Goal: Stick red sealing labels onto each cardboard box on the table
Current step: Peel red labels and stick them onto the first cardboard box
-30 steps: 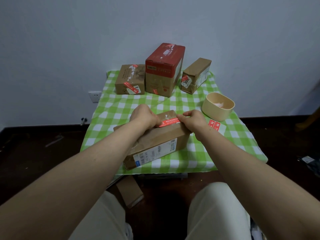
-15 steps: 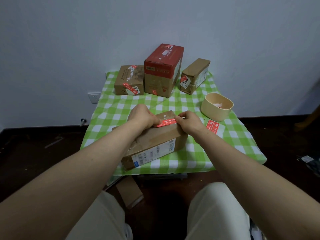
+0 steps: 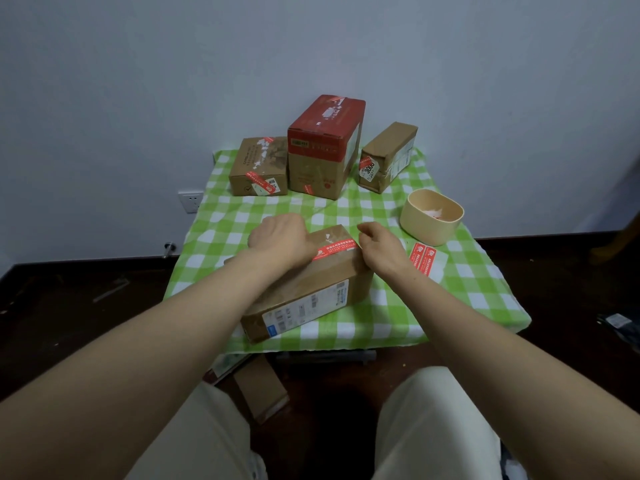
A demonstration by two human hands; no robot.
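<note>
Our right fingers are curled and pinch the right end of the red sealing label, at the right edge of the near cardboard box; the right hand sits just above that edge. The label lies across the far part of the box's top; its left end runs under our left hand, which rests on the box with its fingers folded out of sight, so we cannot tell whether they grip. The box lies slanted on the green checked table. Just right of it lies a sheet of red labels; beyond that stands a beige tub. At the far edge stand a small brown box, a tall red-topped box and a narrow brown box, each bearing a red sticker.
</note>
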